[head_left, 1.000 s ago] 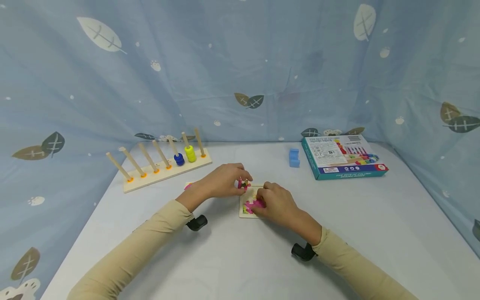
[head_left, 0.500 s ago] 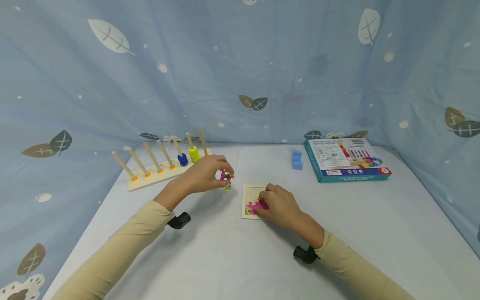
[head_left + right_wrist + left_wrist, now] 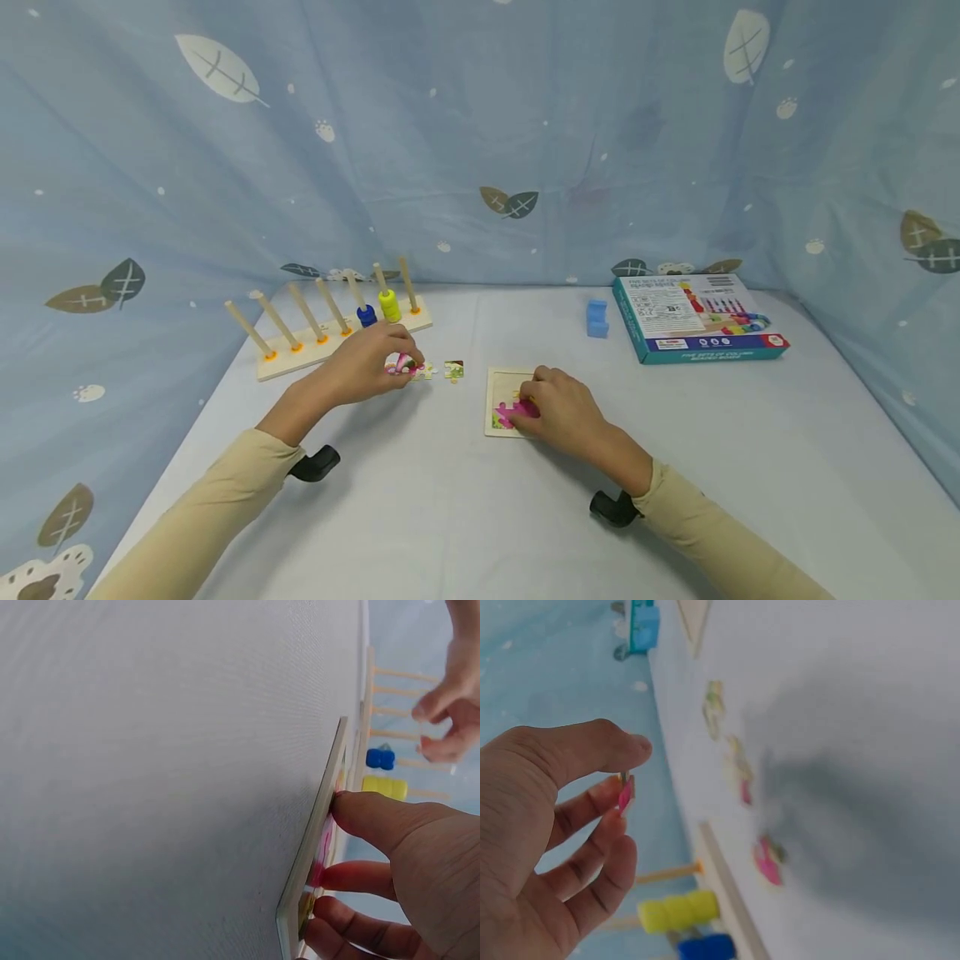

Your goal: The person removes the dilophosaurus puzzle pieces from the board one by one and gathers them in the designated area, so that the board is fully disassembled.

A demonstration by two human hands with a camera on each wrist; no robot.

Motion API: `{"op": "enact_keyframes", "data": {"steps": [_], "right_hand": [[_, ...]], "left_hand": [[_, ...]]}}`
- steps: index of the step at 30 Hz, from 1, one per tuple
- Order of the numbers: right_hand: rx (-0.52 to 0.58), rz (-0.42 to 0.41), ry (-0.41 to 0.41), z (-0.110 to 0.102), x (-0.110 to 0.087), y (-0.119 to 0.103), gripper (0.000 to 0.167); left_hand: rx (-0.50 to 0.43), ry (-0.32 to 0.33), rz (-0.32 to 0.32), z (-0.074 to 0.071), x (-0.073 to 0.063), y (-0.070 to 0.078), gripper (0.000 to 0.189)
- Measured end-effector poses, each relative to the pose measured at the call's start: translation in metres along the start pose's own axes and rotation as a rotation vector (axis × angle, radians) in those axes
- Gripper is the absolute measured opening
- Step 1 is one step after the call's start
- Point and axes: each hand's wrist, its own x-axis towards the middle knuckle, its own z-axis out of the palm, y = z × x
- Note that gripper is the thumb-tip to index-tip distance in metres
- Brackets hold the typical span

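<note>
My left hand (image 3: 375, 362) pinches a small puzzle piece (image 3: 626, 795) with pink on it between thumb and fingertips, raised off the white table. Beneath and beside that hand lie several loose puzzle pieces; one piece (image 3: 453, 369) is set apart to the right. To the right of them is a shallow wooden puzzle tray (image 3: 490, 402), with joined pink pieces (image 3: 504, 414) in its near part. My right hand (image 3: 566, 408) covers the tray's right side. Its thumb (image 3: 367, 814) and bent fingers hold a pink piece in the tray, mostly hidden by the hand.
A wooden peg rack (image 3: 300, 360) stands at the back left, with blue beads (image 3: 366, 315) and yellow beads (image 3: 389, 306) on two pegs. A light-blue block (image 3: 597, 319) and a teal box (image 3: 705, 321) lie at the back right, before a leaf-patterned curtain (image 3: 450, 125).
My left hand has moved left from above the tray to the loose pieces, keeping a piece in its fingers. One piece now lies apart on the table. The right hand stays at the tray.
</note>
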Motion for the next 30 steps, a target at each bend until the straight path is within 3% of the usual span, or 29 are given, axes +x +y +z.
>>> {"op": "enact_keyframes", "data": {"steps": [12,20,30], "right_hand": [[0.024,0.004,0.002,-0.001,0.001,0.002,0.035],[0.043,0.003,0.004,-0.001,0.000,0.003,0.035],[0.047,-0.009,0.021,0.002,0.000,0.004,0.034]], "left_hand": [[0.009,-0.009,-0.150,0.012,-0.034,-0.026,0.030],[0.003,-0.042,-0.133,0.023,-0.042,-0.037,0.026],[-0.018,-0.084,-0.120,0.027,-0.042,-0.038,0.021]]}}
